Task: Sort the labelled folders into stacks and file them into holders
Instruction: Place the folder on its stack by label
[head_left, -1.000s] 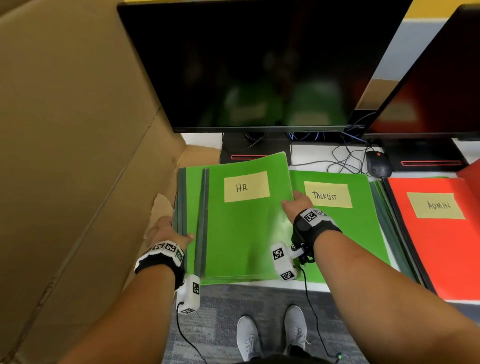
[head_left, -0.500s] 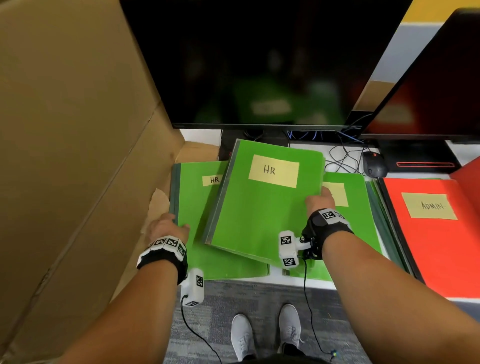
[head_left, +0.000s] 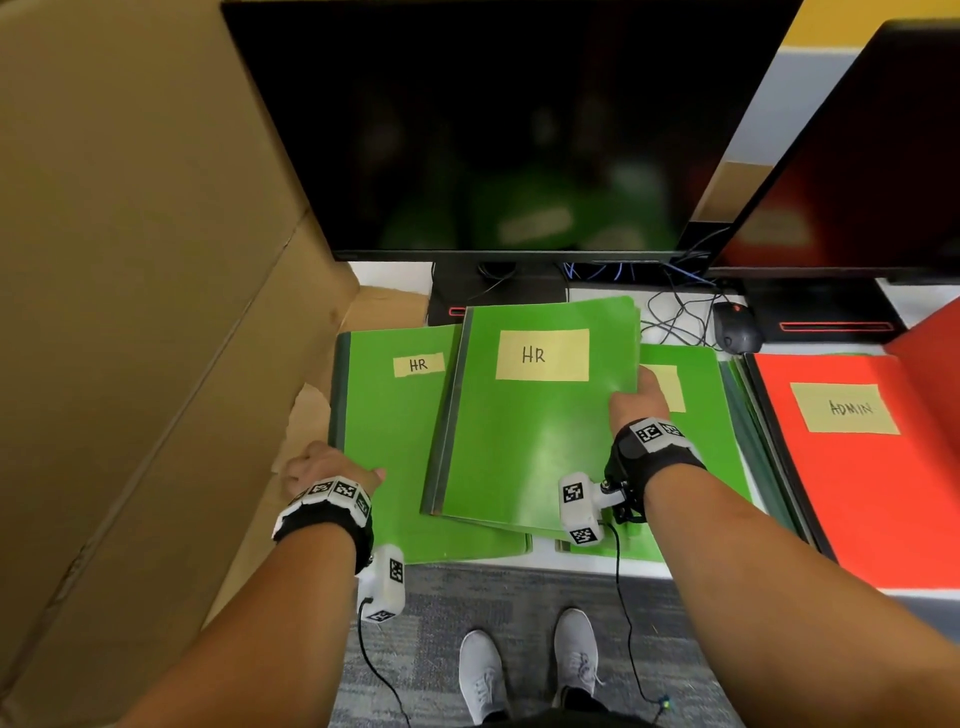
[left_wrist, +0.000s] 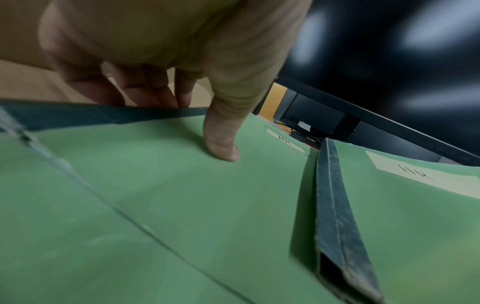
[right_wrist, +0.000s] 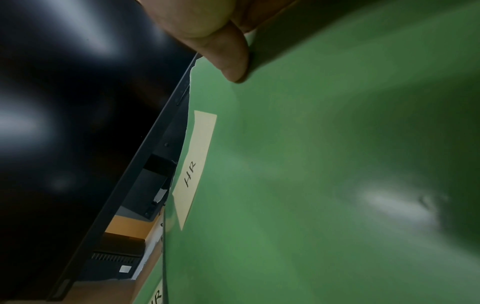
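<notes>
A green folder labelled HR (head_left: 530, 421) (right_wrist: 311, 185) is lifted and tilted above the desk; my right hand (head_left: 636, 402) pinches its right edge, thumb (right_wrist: 231, 59) on top. Beneath it at the left lies a second green HR folder (head_left: 384, 441) (left_wrist: 155, 185) flat on the desk. My left hand (head_left: 324, 467) grips that one's dark left spine, thumb (left_wrist: 223, 144) pressed on the cover and fingers below the edge. Another green folder (head_left: 696, 415) lies under my right hand, its label mostly hidden. A red ADMIN folder (head_left: 852, 467) lies at the right.
A tall cardboard sheet (head_left: 130, 312) walls off the left side. Two dark monitors (head_left: 493, 130) stand close behind the folders, with cables and a black mouse (head_left: 735, 327) by their stands. The desk's front edge runs just below the folders.
My right hand has lifted the top HR folder off the left stack and carried it right and up, baring the HR folder beneath. My left hand stays at the spine.
</notes>
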